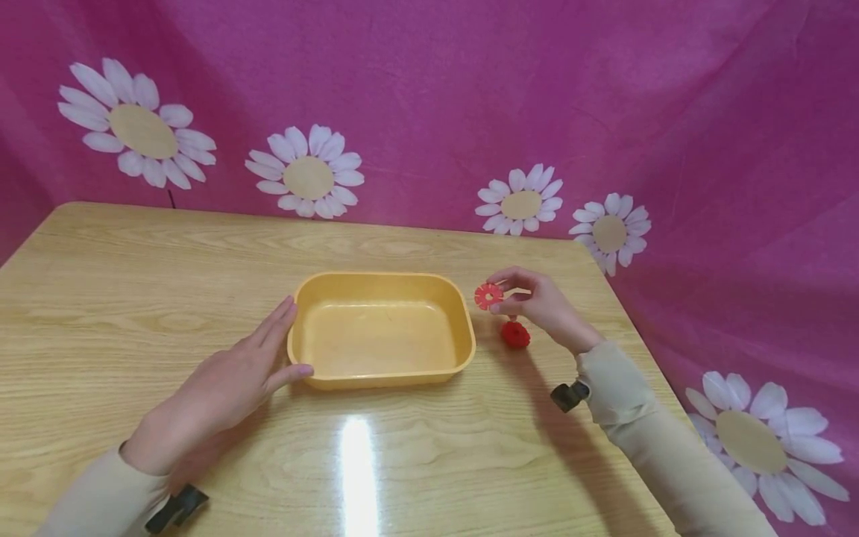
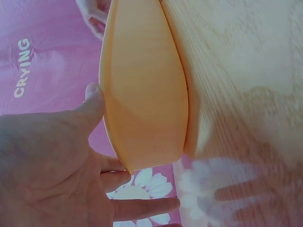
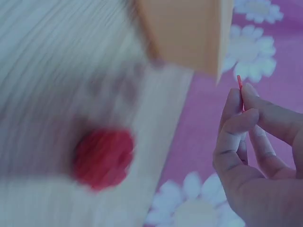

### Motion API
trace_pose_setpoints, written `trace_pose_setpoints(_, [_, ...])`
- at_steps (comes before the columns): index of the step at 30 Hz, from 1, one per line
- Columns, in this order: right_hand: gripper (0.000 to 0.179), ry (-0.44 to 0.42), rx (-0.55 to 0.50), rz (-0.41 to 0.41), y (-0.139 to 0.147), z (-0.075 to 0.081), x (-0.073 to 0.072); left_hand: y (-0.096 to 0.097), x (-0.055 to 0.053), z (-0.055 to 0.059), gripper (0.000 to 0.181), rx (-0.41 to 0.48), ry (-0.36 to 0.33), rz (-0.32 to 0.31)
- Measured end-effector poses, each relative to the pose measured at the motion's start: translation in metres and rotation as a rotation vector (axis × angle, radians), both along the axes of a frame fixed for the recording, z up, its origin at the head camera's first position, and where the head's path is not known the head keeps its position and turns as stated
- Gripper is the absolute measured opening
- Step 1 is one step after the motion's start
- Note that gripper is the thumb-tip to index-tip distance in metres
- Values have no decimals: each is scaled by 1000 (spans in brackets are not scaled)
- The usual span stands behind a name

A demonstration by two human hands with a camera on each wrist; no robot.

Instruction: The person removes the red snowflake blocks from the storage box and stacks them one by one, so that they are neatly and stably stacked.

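A yellow rectangular plastic basin [image 1: 381, 339] stands on the table, its inside bare. At its left end my left hand [image 1: 231, 380] rests against the wall and rim with fingers extended, the thumb over the near corner. In the left wrist view the basin's outer wall [image 2: 147, 90] fills the middle, beside the hand [image 2: 52, 165]. Just past the right end, my right hand [image 1: 543, 306] pinches a red notched disc [image 1: 480, 297] between thumb and fingertips. The disc [image 3: 240, 85] shows edge-on in the right wrist view. Under that hand lies a red scalloped piece [image 1: 515, 335], blurred in the right wrist view.
The wooden table [image 1: 168, 298] runs back to a pink cloth [image 1: 416, 104] with white daisies. Its right edge passes close to my right forearm. A bright light reflection [image 1: 359, 473] falls on the tabletop in front of the basin.
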State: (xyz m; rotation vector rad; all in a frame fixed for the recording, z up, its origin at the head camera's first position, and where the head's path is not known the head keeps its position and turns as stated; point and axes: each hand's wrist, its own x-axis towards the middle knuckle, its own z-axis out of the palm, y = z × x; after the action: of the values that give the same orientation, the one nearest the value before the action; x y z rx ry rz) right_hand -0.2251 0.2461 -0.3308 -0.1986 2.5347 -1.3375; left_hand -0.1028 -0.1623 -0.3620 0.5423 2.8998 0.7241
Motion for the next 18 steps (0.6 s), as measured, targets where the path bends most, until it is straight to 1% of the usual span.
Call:
trace_pose_setpoints(4, [43,-29,44,-30,26,-11,-1,0,0,0,91,-2,9,-1])
trace_pose_setpoints(7, [45,-69,82,-40,39,-18,0,0,0,0,91,-2,10,0])
trace_pose_setpoints(10, [46,-96,111,-43,46,-24,3,1,0,0,91,-2,11,-1])
trace_pose_setpoints(13, [46,-100,126,-40,51,-28,4,0,0,-1,90,1,13,-1])
trace_pose_setpoints(16, [44,-98,117,-41,54,-32,6,0,0,-1,90,8,14,0])
trace_pose_setpoints(18, [44,-111,91,-44,54,-34,8,0,0,-1,90,12,13,1])
